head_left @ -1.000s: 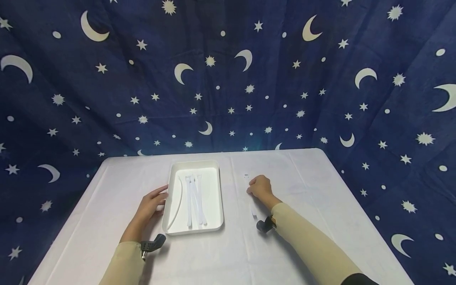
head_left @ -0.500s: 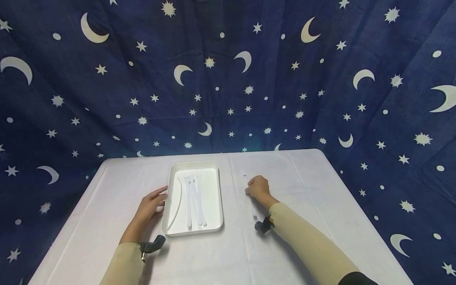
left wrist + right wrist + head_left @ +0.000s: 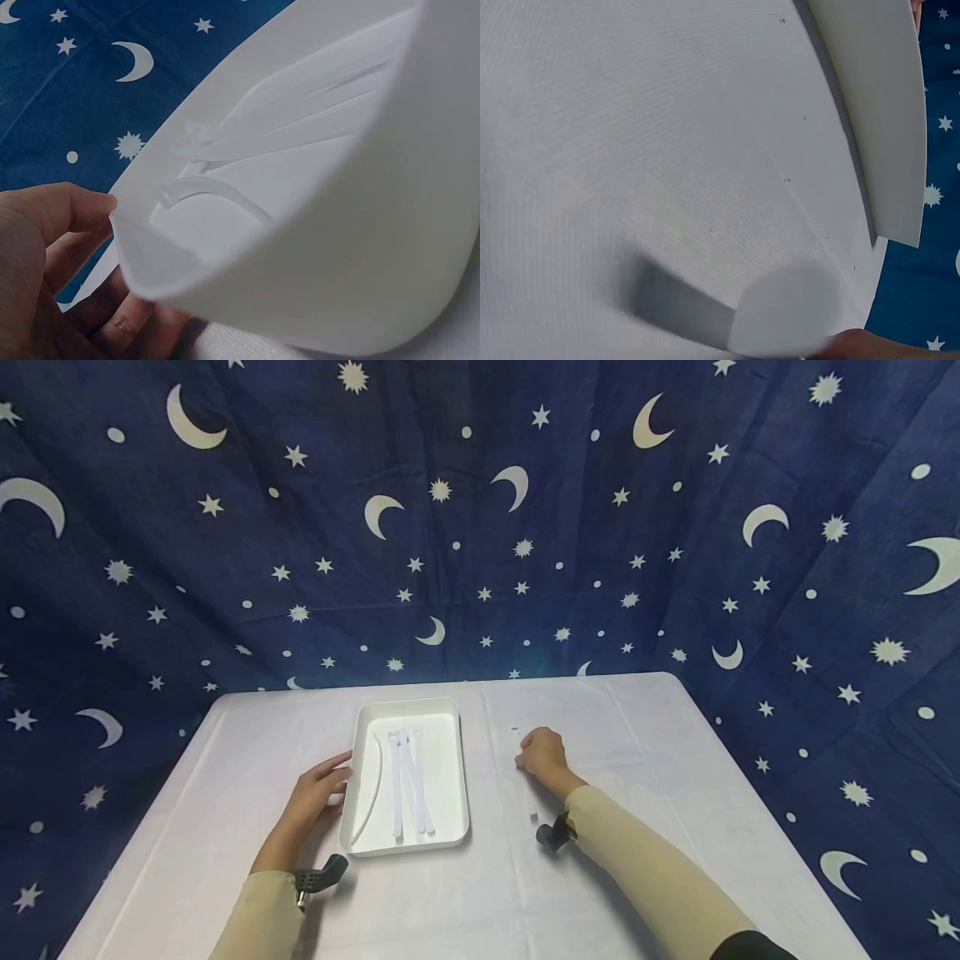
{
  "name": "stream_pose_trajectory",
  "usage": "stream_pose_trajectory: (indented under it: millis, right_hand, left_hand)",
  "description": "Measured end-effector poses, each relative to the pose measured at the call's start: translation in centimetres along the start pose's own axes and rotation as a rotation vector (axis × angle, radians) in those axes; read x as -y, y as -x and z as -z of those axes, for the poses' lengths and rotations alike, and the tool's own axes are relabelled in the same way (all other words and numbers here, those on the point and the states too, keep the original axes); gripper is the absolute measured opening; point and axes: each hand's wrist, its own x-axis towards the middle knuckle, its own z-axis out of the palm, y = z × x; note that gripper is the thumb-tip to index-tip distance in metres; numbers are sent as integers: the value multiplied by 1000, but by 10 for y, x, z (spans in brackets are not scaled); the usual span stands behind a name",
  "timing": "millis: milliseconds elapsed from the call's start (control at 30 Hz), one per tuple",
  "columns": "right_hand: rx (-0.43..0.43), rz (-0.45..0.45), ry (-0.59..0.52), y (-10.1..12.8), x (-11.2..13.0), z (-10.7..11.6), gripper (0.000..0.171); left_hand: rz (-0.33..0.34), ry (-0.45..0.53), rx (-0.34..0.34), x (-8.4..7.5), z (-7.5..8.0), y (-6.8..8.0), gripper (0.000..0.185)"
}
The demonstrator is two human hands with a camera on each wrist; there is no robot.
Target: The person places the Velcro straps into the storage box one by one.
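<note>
My left hand [image 3: 311,797] holds the left side of a shallow white tray [image 3: 453,845]. In the left wrist view, one fingertip sits on the rim and the other fingers curl below it. Several slim white straps [image 3: 397,785] lie lengthwise in the tray, beside a curved white strip [image 3: 372,806]. Right of the tray, my right hand [image 3: 545,758] pinches a thin white strap [image 3: 784,311] low over the cloth. The right wrist view shows its end large and blurred, with a dark shadow. Most of that strap merges with the white cloth in the head view.
A white cloth [image 3: 427,910] covers the table. Behind and to the right hangs a dark blue curtain [image 3: 465,510] with moons and stars. The tray's side wall [image 3: 889,127] stands at the right of the right wrist view.
The near end of the strap under the right hand tilts slightly. Both hands and the tray stay nearly where they were.
</note>
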Motion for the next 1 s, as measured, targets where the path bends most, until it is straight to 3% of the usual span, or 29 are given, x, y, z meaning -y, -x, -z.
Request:
stream_pose_trajectory:
  millis: [467, 733, 1000]
  right_hand:
    - [59, -53, -4, -5, 1, 8, 21]
    - [75, -33, 28, -10, 2, 9, 17]
    - [132, -167, -4, -21, -1, 9, 24]
  left_hand:
    - [-4, -8, -6, 1, 0, -1, 58]
    - [1, -10, -12, 0, 0, 0, 57]
    - [5, -1, -2, -1, 0, 0, 58]
